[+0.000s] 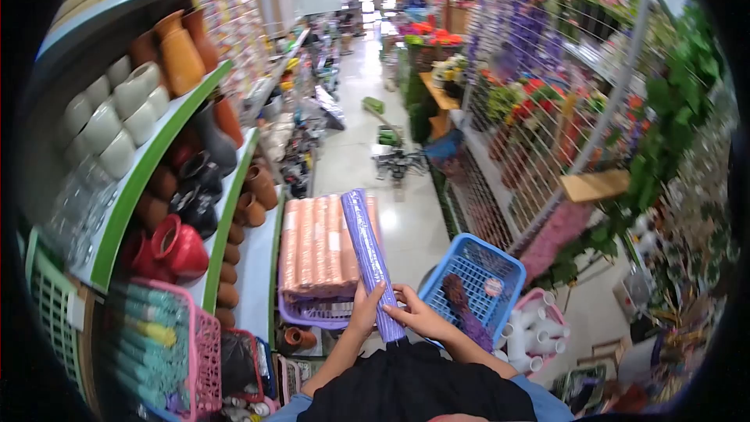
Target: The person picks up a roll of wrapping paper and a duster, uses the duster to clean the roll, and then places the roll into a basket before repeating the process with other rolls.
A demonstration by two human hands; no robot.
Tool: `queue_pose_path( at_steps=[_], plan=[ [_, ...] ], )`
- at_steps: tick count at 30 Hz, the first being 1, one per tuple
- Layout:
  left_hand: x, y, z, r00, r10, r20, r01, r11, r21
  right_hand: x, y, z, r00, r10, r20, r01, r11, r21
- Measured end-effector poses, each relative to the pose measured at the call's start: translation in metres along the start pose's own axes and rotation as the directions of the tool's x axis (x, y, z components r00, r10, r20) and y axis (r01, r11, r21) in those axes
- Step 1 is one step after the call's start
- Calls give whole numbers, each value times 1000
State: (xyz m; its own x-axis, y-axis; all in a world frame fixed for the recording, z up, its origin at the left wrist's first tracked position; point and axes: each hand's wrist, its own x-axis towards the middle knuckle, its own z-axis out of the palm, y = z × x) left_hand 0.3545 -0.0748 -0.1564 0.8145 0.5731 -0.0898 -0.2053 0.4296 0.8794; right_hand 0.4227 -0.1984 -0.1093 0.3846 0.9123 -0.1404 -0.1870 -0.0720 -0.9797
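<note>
A long purple roll (364,238) in shiny clear plastic slants up and away from my body. My left hand (366,309) is wrapped round its lower part from the left side. On the right side my right hand (416,315) grips the same roll, with the thumb and fingers against the wrapping. Just beyond my left hand, several peach-coloured plastic-wrapped rolls (314,246) lie stacked in a purple basket (312,316). A blue plastic basket (506,264) stands to the right of my right hand, with a dark purple bundle (459,297) inside.
Shelves with white pots (117,152), red vases (180,246) and brown pots line the left. A pink basket (205,352) of teal packages is at lower left. On the right stands a wire rack (539,109) with artificial flowers. Green and black items (394,158) lie on the aisle floor.
</note>
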Motion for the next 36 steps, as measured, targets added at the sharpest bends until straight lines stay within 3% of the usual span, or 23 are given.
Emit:
queue_pose_path(
  at_steps=[3,7,11,15,17,18,21,23,24,25,27,29,31,34,36],
  plan=[
    [-22,30,-26,982,134,-134,-131,991,32,25,-10,28,980,38,194,-38,999,-2],
    [-54,66,-62,906,269,-326,-259,963,73,53,-16,79,913,-64,403,90,995,-47],
    [-89,103,-93,779,418,-468,-397,906,148,74,-29,137,812,-77,579,99,995,-7],
    [-130,134,-126,640,495,-588,-376,869,322,90,-42,196,681,-78,728,118,993,-4],
    [-151,143,-144,533,620,-576,-436,784,442,94,-51,224,615,-43,788,81,997,-9],
    [-166,160,-144,541,625,-563,-391,779,490,96,-53,237,575,-49,816,79,997,5],
    [-210,190,-148,449,692,-565,-245,703,668,101,-54,276,474,0,880,-21,1000,11],
    [-237,208,-146,368,671,-643,-205,733,648,104,-63,303,433,-24,901,36,999,9],
    [-252,216,-149,290,783,-551,114,543,832,105,-68,318,397,-44,917,65,998,20],
    [-263,225,-149,265,867,-422,434,283,855,108,-68,331,408,-61,911,124,992,11],
    [-280,238,-148,214,884,-415,508,262,821,120,-65,361,395,-40,918,208,977,-47],
    [-293,242,-156,213,920,-328,676,103,729,130,-64,391,413,-138,900,366,930,-25],
    [-301,240,-164,222,900,-374,693,125,710,141,-71,420,420,-65,905,468,870,-155],
    [-306,227,-181,326,858,-398,701,63,710,164,-67,464,463,-94,881,574,789,-217],
    [-306,225,-180,342,859,-381,715,25,698,170,-72,487,462,-118,879,621,751,-226]
  ],
)
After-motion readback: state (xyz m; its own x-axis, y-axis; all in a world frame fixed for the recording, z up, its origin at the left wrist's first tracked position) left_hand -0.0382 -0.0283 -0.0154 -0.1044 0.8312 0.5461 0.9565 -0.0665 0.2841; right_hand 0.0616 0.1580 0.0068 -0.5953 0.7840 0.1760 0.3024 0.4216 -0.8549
